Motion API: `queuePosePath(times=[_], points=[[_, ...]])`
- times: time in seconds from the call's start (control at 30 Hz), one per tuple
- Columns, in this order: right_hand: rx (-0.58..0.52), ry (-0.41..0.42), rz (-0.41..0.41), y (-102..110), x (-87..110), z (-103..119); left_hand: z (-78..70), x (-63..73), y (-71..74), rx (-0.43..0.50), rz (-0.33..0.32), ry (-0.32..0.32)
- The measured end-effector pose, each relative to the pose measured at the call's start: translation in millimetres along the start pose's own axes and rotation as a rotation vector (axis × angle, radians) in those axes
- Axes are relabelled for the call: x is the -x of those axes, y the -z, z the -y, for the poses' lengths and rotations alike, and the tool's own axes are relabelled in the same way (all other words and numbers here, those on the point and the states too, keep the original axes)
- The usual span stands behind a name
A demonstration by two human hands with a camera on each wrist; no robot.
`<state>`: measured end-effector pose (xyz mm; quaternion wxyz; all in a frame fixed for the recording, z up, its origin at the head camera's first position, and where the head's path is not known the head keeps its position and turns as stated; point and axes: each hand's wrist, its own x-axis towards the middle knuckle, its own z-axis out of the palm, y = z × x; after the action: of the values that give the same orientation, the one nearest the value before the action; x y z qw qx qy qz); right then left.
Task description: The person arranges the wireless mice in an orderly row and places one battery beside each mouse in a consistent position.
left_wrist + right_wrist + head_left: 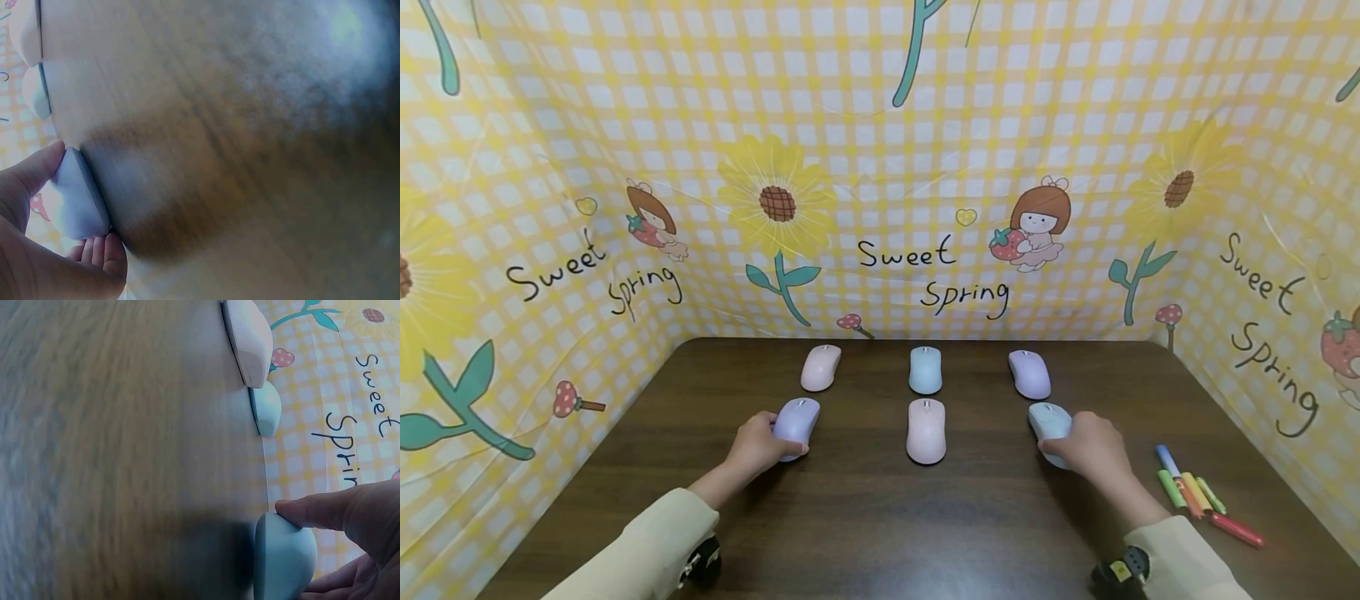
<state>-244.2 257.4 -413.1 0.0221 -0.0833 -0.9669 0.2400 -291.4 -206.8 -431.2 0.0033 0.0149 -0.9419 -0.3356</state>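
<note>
My left hand (758,446) grips a lavender computer mouse (797,423) at the front left, thumb on its near side and fingers on the far side. In the left wrist view that mouse (78,200) sits between thumb and fingers, close over the table. My right hand (1093,446) holds a light blue mouse (1051,427) at the front right, thumb along its left side. The right wrist view shows this blue mouse (284,559) between thumb and fingers. Midway between the hands lies a pink mouse (927,433).
Behind stand a pink mouse (821,368), a blue mouse (925,371) and a lavender mouse (1030,374) in a row. Several coloured markers (1195,493) lie right of my right hand. A yellow checked cloth (880,167) surrounds the dark wooden table (880,533) at the back and sides.
</note>
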Motion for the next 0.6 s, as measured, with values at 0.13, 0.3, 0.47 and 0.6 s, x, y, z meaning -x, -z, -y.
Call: queuePosePath(times=[0.13, 0.3, 0.47, 0.6], points=[[0.001, 0.003, -0.016, -5, -1.3, 2, 0.3, -0.9, -0.1, 0.000, 0.001, 0.004], [0.020, -0.005, -0.016, -9, -2.1, 6, 1.2, -2.1, -0.6, -0.003, 0.004, 0.003], [0.041, -0.004, -0.010, -10, -1.9, 10, 2.0, -2.3, -0.9, 0.001, 0.006, 0.002], [0.044, -0.010, -0.006, -11, -1.5, 12, 1.6, -2.1, -0.3, 0.000, 0.005, -0.002]])
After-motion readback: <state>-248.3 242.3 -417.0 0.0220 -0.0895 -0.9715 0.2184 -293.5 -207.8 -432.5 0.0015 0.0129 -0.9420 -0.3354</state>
